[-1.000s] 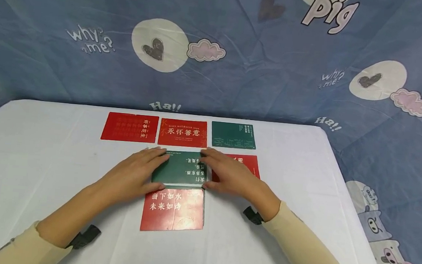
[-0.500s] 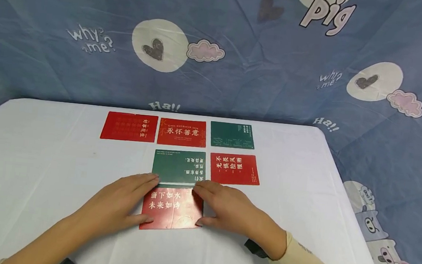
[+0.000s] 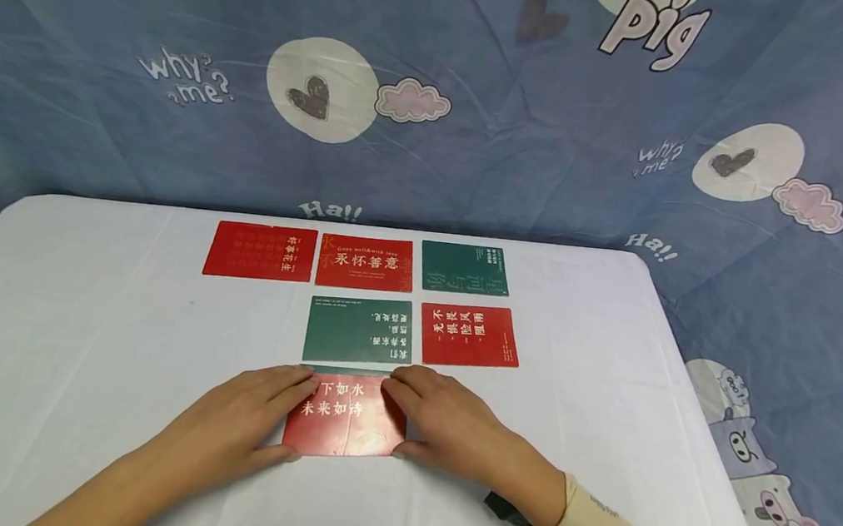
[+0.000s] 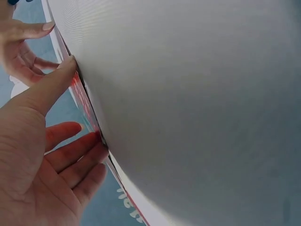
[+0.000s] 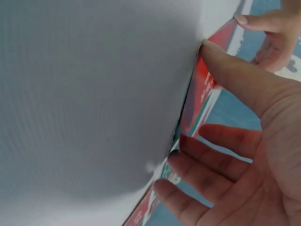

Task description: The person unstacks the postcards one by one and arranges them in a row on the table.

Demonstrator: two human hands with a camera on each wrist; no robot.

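A red postcard (image 3: 346, 436) with white writing lies nearest the person, over a green card whose edge (image 3: 352, 370) shows along its far side. The left hand (image 3: 243, 414) touches the red postcard's left side, thumb at the near corner and fingertips at the far one. On the right side, the right hand (image 3: 448, 424) lies the same way, its fingertips over the far right corner. In the left wrist view, the left hand (image 4: 51, 150) has its fingers spread along the card edge. The right wrist view has the right hand (image 5: 235, 136) with thumb and fingers apart at the edge.
A green card (image 3: 355, 332) and a red card (image 3: 469, 336) lie beyond the hands. Along the back lie a red card (image 3: 260, 252), another red card (image 3: 364, 275) and a green card (image 3: 464, 268). A blue printed cloth (image 3: 474, 176) hangs behind the white table (image 3: 124, 312).
Both hands have come from the middle green card toward the person, to the sides of the nearest red postcard. In the last half second they shifted only slightly. The right-hand red card is uncovered.
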